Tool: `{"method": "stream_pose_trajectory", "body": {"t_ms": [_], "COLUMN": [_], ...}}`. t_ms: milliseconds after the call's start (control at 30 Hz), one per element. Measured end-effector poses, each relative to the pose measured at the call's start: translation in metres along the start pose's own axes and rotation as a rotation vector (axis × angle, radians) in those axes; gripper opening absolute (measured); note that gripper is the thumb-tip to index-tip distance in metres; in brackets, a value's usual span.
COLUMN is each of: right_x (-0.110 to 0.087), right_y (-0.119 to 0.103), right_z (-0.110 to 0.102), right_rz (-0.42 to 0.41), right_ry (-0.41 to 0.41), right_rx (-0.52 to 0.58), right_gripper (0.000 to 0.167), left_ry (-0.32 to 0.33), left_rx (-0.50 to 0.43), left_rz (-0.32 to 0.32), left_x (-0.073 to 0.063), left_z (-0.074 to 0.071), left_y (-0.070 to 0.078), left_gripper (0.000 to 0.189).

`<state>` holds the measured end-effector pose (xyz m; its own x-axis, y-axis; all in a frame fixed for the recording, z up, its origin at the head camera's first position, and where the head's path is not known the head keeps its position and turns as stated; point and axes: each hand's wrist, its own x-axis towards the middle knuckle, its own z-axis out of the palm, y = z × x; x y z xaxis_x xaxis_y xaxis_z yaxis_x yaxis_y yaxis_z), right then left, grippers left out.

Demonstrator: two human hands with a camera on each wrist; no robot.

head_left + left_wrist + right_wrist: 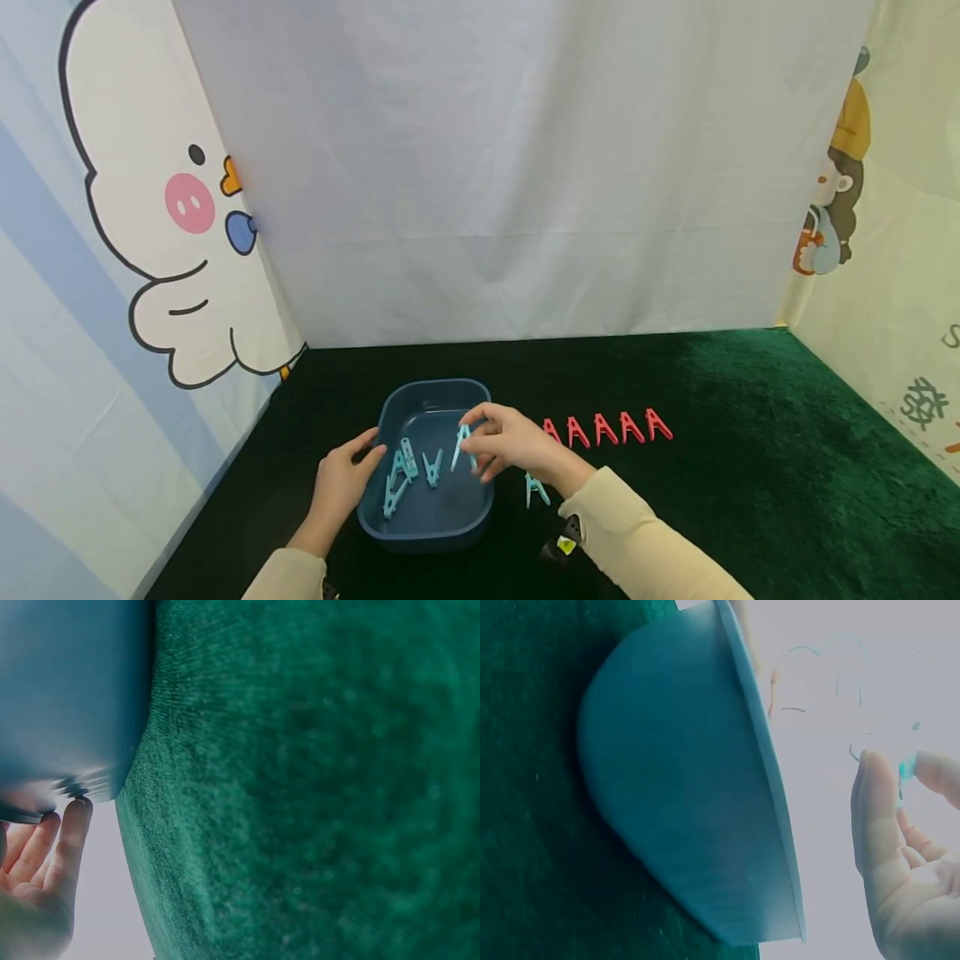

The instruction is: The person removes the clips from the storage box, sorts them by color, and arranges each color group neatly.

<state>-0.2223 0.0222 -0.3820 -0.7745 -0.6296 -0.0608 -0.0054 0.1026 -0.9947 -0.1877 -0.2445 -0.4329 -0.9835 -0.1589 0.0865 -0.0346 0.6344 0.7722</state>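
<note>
Over the right part of a blue plastic basin point(450, 525), my right hand point(517, 442) pinches a light-blue clothespin point(457, 450) between thumb and fingertips. In the right wrist view a bit of that clothespin point(906, 769) shows between the fingertips, beyond the basin's rim. My left hand point(341, 483) holds the basin's left edge, thumb at the rim; its fingers point(71, 832) touch the outer wall under the rim. Several light-blue clothespins point(432, 469) lie in the basin, mostly at its left side.
Right of the basin, a light-blue clothespin point(536, 490) lies on the dark green cloth point(720, 467). Behind it stretches a row of several red clothespins point(604, 429), the leftmost partly hidden by my right hand. A pale curtain point(480, 183) hangs at the back, with printed cloths on both sides.
</note>
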Motion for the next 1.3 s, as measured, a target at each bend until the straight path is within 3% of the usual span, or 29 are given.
{"method": "stream_pose_trajectory", "body": {"t_ms": [1300], "right_x": [-0.025], "right_y": [0.007], "right_z": [-0.055], "right_rz": [0.012], "right_ry": [0.134], "right_rx": [0.007], "right_gripper": [0.041], "left_ry": [-0.022], "left_rx": [-0.005], "left_rz": [-0.033], "left_x": [0.0], "left_z": [0.0], "left_y": [0.001], "left_gripper": [0.047]}}
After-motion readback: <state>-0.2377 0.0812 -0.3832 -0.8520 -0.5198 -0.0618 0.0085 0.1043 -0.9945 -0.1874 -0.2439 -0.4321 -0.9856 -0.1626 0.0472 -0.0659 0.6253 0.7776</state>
